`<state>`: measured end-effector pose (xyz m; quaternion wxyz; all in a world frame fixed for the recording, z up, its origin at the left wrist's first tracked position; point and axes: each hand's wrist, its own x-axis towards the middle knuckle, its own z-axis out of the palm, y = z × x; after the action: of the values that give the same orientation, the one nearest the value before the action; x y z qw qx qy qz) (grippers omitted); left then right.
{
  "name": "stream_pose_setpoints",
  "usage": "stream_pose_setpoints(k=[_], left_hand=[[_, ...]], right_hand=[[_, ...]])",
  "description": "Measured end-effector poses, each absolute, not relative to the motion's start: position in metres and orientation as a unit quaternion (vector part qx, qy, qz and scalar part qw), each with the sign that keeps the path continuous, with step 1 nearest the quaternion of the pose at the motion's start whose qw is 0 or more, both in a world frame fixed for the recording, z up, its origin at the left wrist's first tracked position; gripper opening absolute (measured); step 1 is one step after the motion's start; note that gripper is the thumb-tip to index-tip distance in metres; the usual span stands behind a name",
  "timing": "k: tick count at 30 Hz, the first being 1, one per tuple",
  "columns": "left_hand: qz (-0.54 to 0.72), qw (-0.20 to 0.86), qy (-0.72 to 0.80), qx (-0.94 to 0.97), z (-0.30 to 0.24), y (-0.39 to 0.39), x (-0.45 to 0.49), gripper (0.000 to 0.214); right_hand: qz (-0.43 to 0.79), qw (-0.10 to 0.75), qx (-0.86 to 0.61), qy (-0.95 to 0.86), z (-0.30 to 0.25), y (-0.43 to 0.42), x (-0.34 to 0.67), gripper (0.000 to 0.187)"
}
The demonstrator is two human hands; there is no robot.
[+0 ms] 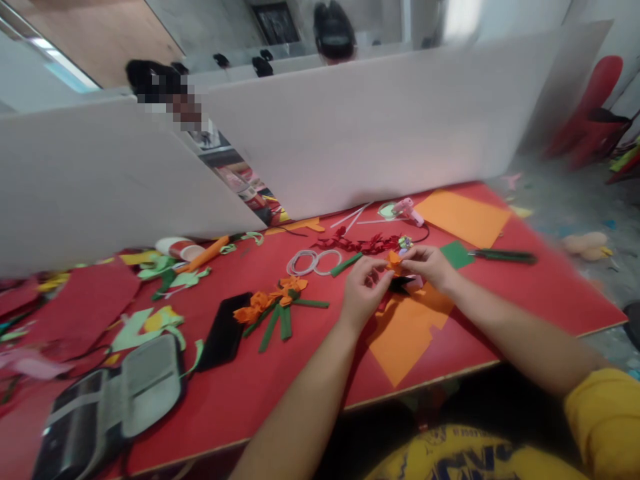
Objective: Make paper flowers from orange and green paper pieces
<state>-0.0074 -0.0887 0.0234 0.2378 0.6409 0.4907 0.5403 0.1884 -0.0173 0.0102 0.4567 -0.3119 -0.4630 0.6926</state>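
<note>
Both my hands meet over the red table (525, 293) and pinch a small orange paper piece (395, 261). My left hand (363, 288) grips it from the left with curled fingers. My right hand (427, 265) holds it from the right, fingers closed. Under my hands lies a cut orange paper sheet (405, 333) with a small dark object (400, 285) on it. Finished orange paper flowers with green stems (273, 307) lie to the left of my hands.
A pink glue gun (407, 210), red paper flowers (360, 243), white rings (313, 261), a green paper square (457, 254), scissors (503, 255) and another orange sheet (463, 217) lie beyond. A black phone (224, 330) and grey case (115, 400) sit left. White dividers (380, 127) wall the back; another person sits behind.
</note>
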Motion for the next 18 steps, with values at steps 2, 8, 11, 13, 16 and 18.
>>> stream_pose_setpoints(k=[2, 8, 11, 13, 16, 18], left_hand=[[0.536, 0.230, 0.495, 0.644, 0.0233, -0.0881, -0.0076, 0.012], [0.550, 0.261, 0.503, 0.613, 0.0179, -0.0858, -0.0069, 0.013], [0.564, 0.260, 0.518, 0.589, 0.0174, -0.0887, -0.0038, 0.014], [0.564, 0.247, 0.521, 0.591, 0.0181, -0.0910, -0.0020, 0.013], [0.551, 0.244, 0.513, 0.612, 0.0190, -0.0918, -0.0021, 0.010], [0.532, 0.261, 0.509, 0.624, 0.0190, -0.0902, -0.0043, 0.008]], right_hand=[[0.662, 0.470, -0.311, -0.494, 0.0101, -0.0176, 0.1876, 0.043], [0.500, 0.511, -0.285, -0.639, 0.0146, -0.0209, 0.1876, 0.020], [0.447, 0.522, -0.287, -0.668, 0.0154, -0.0220, 0.1885, 0.013], [0.436, 0.535, -0.291, -0.663, 0.0150, -0.0217, 0.1890, 0.012], [0.418, 0.535, -0.300, -0.671, 0.0159, -0.0196, 0.1914, 0.012], [0.394, 0.518, -0.298, -0.698, 0.0189, -0.0169, 0.1952, 0.012]])
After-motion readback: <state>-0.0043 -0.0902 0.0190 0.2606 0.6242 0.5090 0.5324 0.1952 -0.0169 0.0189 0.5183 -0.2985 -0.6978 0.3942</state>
